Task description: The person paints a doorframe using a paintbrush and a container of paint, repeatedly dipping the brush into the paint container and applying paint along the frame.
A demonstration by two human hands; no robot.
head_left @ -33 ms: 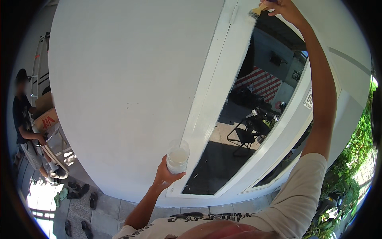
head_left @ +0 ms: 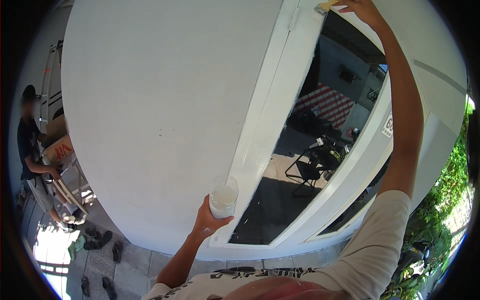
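My right hand [head_left: 361, 11] is raised to the upper edge of the view and grips a paintbrush [head_left: 326, 7] with a yellowish handle. The brush's bristles rest against the upper part of the white door frame [head_left: 299, 60], above the dark glass pane [head_left: 325, 117]; the hand's top is cut off by the picture edge. Low in front of me, my left hand [head_left: 209, 219] is wrapped round a clear plastic cup [head_left: 223, 197] with whitish liquid in it. That cup stays upright, close to the lower part of the frame.
A broad white wall [head_left: 170, 100] fills the middle left. At far left a person [head_left: 31, 145] handles a wooden frame beside a cardboard box [head_left: 60, 149] and a ladder [head_left: 48, 80]. Several shoes [head_left: 98, 241] lie on the paving. Green plants [head_left: 435, 220] stand at right.
My right hand and the paintbrush have shifted slightly up and to the right along the frame. My left hand and the cup have not moved.
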